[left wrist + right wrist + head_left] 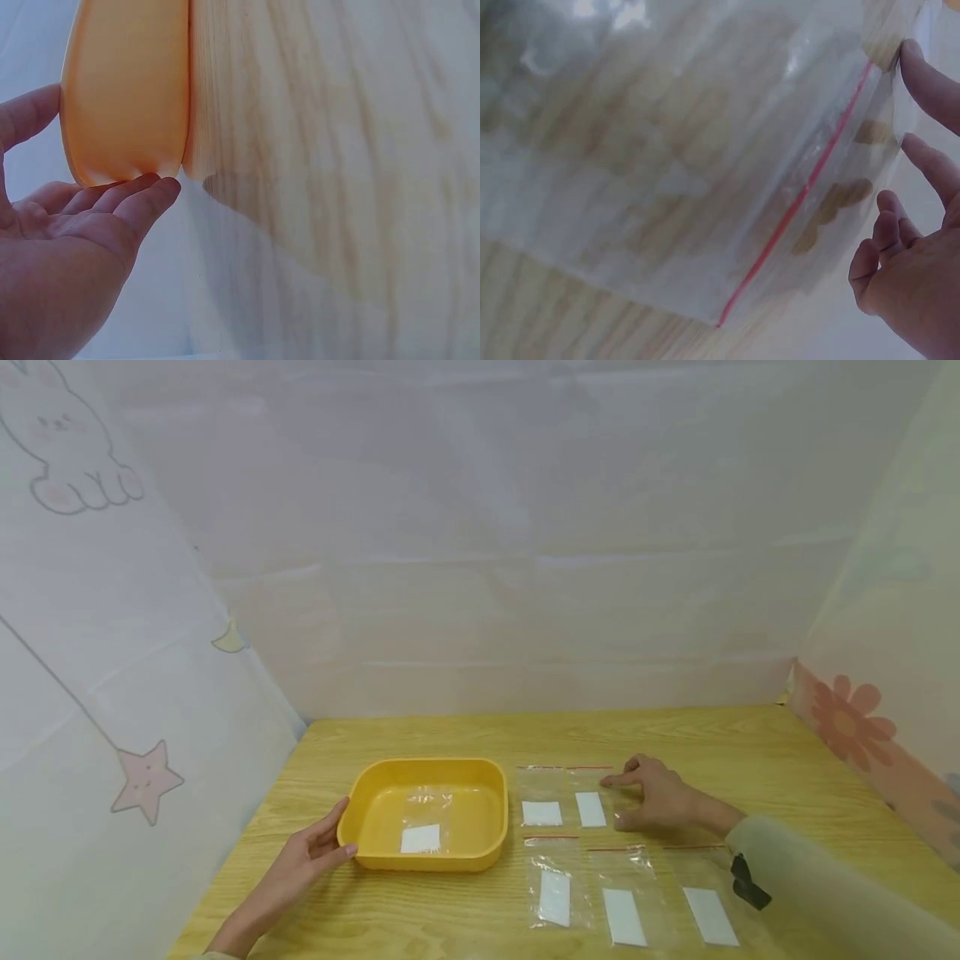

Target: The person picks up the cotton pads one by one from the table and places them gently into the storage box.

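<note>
A yellow tray (427, 863) rests on the table, holding a clear zip bag (429, 802) with a white piece inside. My left hand (307, 852) holds its left end, thumb at the front corner and fingers against the end wall. My right hand (660, 793) is over the right edge of a zip bag (591, 808) in the back row, index fingertip by its red strip and thumb lower down. These two fingers are spread apart; the other fingers curl loosely in the right wrist view. A large zip bag (705, 150) with a red seal lies before that hand.
Beside it in the back row lies another bag (542, 812). Three more form the front row: left (555, 897), middle (624, 917) and right (711, 916), the last partly under my right forearm. White sheets (525, 568) with printed figures enclose the wood-grain table (420, 918).
</note>
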A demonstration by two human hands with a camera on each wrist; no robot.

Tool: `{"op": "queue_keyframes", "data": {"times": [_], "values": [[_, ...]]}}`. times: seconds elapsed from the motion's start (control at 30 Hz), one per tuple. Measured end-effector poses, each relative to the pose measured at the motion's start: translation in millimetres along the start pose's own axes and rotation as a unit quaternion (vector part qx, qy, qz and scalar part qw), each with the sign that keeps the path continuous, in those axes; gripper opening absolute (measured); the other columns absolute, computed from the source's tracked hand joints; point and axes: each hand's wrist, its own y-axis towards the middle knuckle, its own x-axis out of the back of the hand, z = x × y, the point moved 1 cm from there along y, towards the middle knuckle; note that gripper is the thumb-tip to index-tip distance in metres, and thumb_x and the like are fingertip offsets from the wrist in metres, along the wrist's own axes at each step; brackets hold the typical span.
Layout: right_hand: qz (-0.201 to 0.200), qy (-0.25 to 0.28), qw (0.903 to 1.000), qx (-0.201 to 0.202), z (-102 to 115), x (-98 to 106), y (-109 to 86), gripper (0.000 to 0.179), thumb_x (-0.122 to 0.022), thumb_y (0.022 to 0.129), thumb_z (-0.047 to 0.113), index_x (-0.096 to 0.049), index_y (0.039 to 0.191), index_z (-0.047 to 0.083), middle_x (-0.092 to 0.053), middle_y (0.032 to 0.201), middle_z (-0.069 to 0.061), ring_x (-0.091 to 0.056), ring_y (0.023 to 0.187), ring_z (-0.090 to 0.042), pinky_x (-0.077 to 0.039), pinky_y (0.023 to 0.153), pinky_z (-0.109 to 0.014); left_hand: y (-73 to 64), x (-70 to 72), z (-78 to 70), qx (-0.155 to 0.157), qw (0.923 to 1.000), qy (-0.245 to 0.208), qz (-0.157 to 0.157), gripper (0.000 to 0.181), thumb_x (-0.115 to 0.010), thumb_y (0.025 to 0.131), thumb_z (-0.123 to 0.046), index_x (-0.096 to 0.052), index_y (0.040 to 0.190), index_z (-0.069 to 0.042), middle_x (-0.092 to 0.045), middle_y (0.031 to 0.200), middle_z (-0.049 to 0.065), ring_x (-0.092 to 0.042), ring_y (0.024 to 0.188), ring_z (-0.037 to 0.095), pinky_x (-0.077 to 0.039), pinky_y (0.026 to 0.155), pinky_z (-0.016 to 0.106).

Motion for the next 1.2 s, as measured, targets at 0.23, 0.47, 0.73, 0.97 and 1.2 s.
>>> {"op": "queue_keyframes", "data": {"times": [0.23, 0.47, 0.73, 0.97, 1.2], "values": [[0.004, 0.033, 0.9994, 0.010, -7.0, 1.7, 1.2, 0.073, -0.094, 0.081, 0.033, -0.067, 0.139, -0.002, -0.049, 0.107, -0.014, -0.040, 0.093, -0.030, -0.036, 0.073, -0.040, -0.7, 0.3, 0.2, 0.000, 1.0000, -0.004, 0.002, 0.080, -0.069, 0.105, -0.020, -0.022, 0.168, -0.007, -0.022, 0.169, 0.018, -0.041, 0.146, 0.042, -0.051, 0.105, 0.031], [-0.013, 0.031, 0.9994, 0.009, -9.3, -2.6, 1.6, 0.068, -0.094, 0.081, 0.033, -0.071, 0.135, -0.001, -0.047, 0.101, -0.009, -0.037, 0.089, -0.026, -0.032, 0.071, -0.036, 0.0, 0.7, -0.1, 0.002, 1.0000, -0.008, 0.003, 0.080, -0.069, 0.105, -0.021, -0.022, 0.169, -0.007, -0.024, 0.169, 0.019, -0.041, 0.146, 0.042, -0.052, 0.104, 0.031], [-0.023, 0.029, 0.9992, -0.013, -1.0, -6.1, -1.9, 0.056, -0.092, 0.083, 0.028, -0.075, 0.128, -0.001, -0.060, 0.100, -0.006, -0.050, 0.089, -0.020, -0.045, 0.073, -0.034, 0.8, 0.7, 0.5, 0.009, 0.9998, -0.017, 0.006, 0.081, -0.069, 0.105, -0.020, -0.020, 0.168, -0.006, -0.022, 0.169, 0.019, -0.040, 0.147, 0.042, -0.052, 0.103, 0.030], [-0.049, 0.037, 0.9972, -0.043, 14.6, -10.5, -8.2, 0.052, -0.090, 0.086, 0.019, -0.073, 0.128, -0.005, -0.068, 0.101, -0.008, -0.059, 0.090, -0.024, -0.055, 0.079, -0.041, 0.6, 1.0, -0.2, 0.009, 0.9999, -0.012, 0.006, 0.081, -0.069, 0.105, -0.021, -0.021, 0.169, -0.007, -0.023, 0.169, 0.019, -0.040, 0.147, 0.042, -0.052, 0.104, 0.031], [-0.069, 0.058, 0.9938, -0.066, 24.0, -16.3, -10.2, 0.054, -0.088, 0.085, 0.009, -0.069, 0.134, -0.006, -0.072, 0.104, -0.008, -0.060, 0.088, -0.021, -0.056, 0.077, -0.038, 0.0, 0.6, -2.0, 0.014, 0.9999, -0.005, 0.004, 0.081, -0.069, 0.105, -0.023, -0.020, 0.169, -0.007, -0.023, 0.169, 0.019, -0.040, 0.147, 0.042, -0.052, 0.104, 0.031]]}}
